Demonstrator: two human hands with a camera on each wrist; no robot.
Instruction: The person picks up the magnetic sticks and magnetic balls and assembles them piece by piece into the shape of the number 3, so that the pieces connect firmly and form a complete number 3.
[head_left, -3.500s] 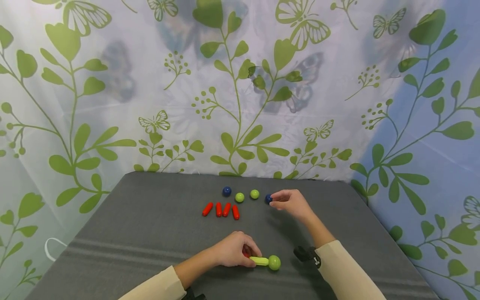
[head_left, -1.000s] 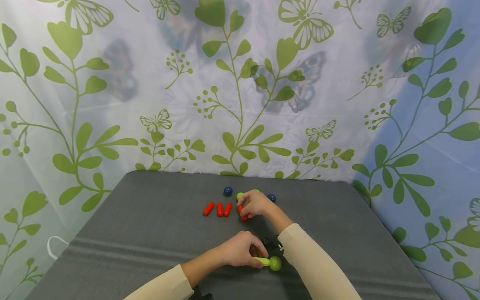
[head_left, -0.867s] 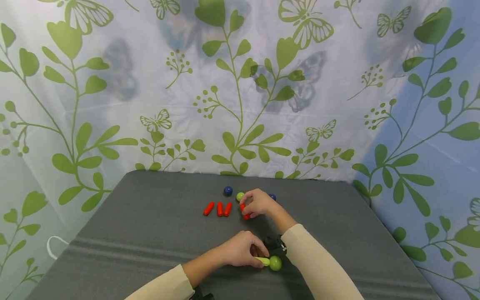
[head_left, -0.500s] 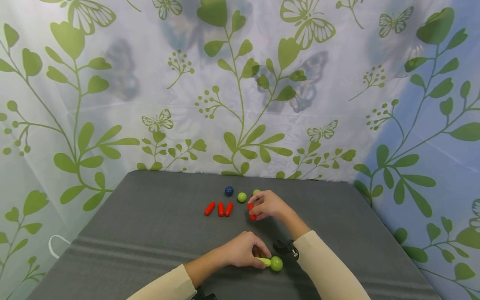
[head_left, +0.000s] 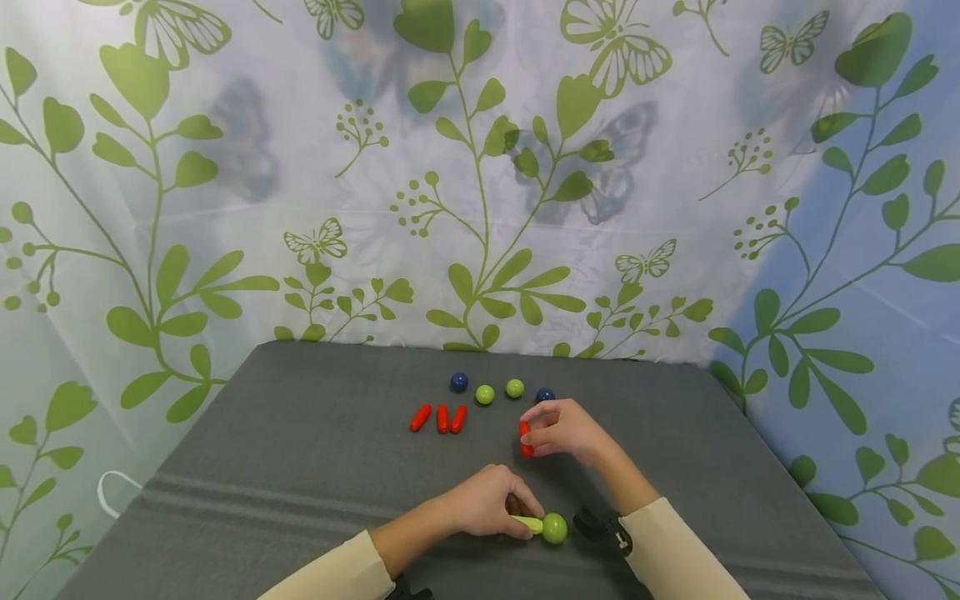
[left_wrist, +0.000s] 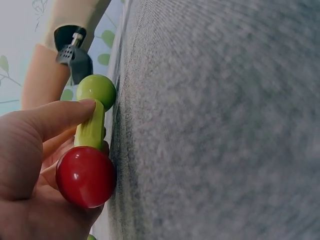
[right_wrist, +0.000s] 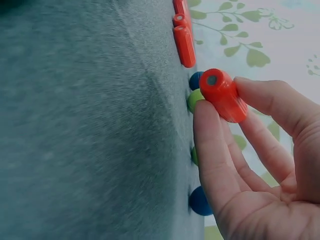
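red stick (right_wrist: 227, 100), pinched narrow in the right grip (head_left: 566, 429) over the table (head_left: 300, 442), long axis running near to far. the left grip (head_left: 491, 500) holds a lime bar (left_wrist: 90, 130) crosswise, green ball (head_left: 554, 528) at its right end, red ball (left_wrist: 86, 176) at its left. beyond lie three red sticks (head_left: 442, 418), two blue balls (head_left: 459, 382) and two lime balls (head_left: 515, 388); the right edge (head_left: 783, 483) is well off.

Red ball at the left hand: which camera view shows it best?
The left wrist view: the red ball is large and unobstructed. In the head view the left hand hides it; the right wrist view lacks it.
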